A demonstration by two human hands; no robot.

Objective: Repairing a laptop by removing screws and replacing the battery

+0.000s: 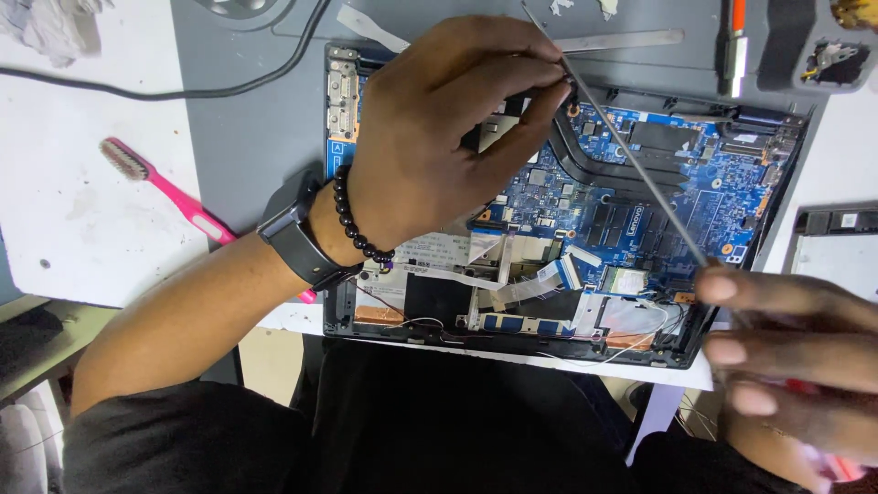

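Observation:
An opened laptop (340,110) lies bottom-up on the desk, its blue circuit board (695,174) and black heat pipes exposed. My left hand (448,128), with a black watch and a bead bracelet on the wrist, rests on the board's upper left, fingertips pressed near a screw point at the heat pipe. My right hand (796,357), blurred at the lower right, is closed around the handle of a long thin screwdriver (631,151). Its shaft slants up-left across the board to my left fingertips.
A pink toothbrush (174,192) lies on the white sheet at left. A black cable (165,90) curves along the top left. A metal ruler (622,40) and a parts tray (823,46) sit behind the laptop. Another device's edge (837,238) lies at right.

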